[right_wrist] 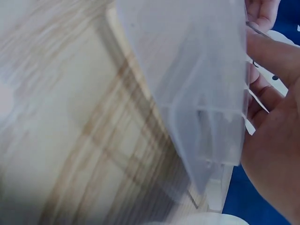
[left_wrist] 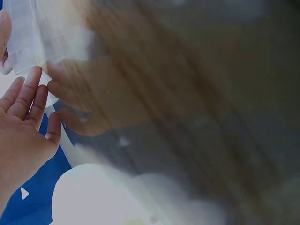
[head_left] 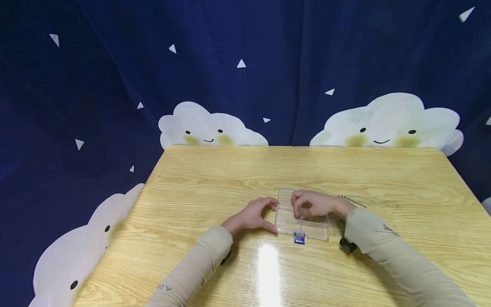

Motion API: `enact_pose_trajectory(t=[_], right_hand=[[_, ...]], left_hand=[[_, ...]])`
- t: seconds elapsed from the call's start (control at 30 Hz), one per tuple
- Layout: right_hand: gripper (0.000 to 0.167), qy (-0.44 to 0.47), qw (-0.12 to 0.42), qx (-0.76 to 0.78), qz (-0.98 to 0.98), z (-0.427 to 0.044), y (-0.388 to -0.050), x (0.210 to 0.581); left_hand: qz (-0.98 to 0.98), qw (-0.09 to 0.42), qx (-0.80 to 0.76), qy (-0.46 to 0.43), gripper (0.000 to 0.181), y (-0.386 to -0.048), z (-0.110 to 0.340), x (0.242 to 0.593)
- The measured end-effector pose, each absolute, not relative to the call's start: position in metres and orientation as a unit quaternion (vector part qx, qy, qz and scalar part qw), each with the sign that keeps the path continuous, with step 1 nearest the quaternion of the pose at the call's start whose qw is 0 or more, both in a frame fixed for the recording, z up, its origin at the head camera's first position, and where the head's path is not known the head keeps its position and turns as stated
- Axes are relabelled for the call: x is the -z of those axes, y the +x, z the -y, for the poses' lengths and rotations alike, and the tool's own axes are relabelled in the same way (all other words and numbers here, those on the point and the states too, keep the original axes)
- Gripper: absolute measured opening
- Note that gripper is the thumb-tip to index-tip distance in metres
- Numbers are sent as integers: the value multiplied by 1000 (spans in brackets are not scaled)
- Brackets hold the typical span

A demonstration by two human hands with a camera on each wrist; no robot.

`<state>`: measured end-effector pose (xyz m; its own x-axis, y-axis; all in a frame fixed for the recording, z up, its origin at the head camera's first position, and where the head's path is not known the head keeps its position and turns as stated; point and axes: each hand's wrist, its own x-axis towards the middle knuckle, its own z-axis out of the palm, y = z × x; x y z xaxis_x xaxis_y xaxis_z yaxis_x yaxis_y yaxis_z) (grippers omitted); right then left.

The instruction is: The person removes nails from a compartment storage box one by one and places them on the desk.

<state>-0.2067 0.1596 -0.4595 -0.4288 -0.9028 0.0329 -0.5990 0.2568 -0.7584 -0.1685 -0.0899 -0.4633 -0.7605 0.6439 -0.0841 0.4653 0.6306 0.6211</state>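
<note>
Working at one clear box point(head_left: 285, 218) (one blue latch point(head_left: 299, 238)) — two hands point(head_left: 254, 214) point(head_left: 315, 203).

Left sleeve point(head_left: 193, 266): dark lettering point(head_left: 163, 288), illegible | right sleeve point(head_left: 406, 264): dark mark point(head_left: 391, 230), illegible

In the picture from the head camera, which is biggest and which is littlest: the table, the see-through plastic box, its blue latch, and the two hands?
Largest to smallest:
1. wooden table
2. clear plastic box
3. left hand and right hand: too alike to rank
4. blue latch
</note>
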Motion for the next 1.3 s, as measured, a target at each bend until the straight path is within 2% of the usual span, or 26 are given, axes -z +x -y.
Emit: enact_pose_trajectory(t=[0.43, 0.7, 1.03, 1.3], right_hand=[[5, -466, 213, 440, -737, -177, -200, 450], [7, -462, 166, 432, -757, -197, -197, 447], [8, -432, 158, 446, -767, -224, -189, 443], [10, -410, 128, 439, -790, -250, -185, 446]], left_hand=[[-889, 149, -292, 320, 73, -169, 90, 464], [-883, 151, -295, 331, 73, -169, 91, 462], [-883, 158, -300, 325, 74, -166, 92, 462], [-884, 147, -301, 327, 73, -165, 93, 463]])
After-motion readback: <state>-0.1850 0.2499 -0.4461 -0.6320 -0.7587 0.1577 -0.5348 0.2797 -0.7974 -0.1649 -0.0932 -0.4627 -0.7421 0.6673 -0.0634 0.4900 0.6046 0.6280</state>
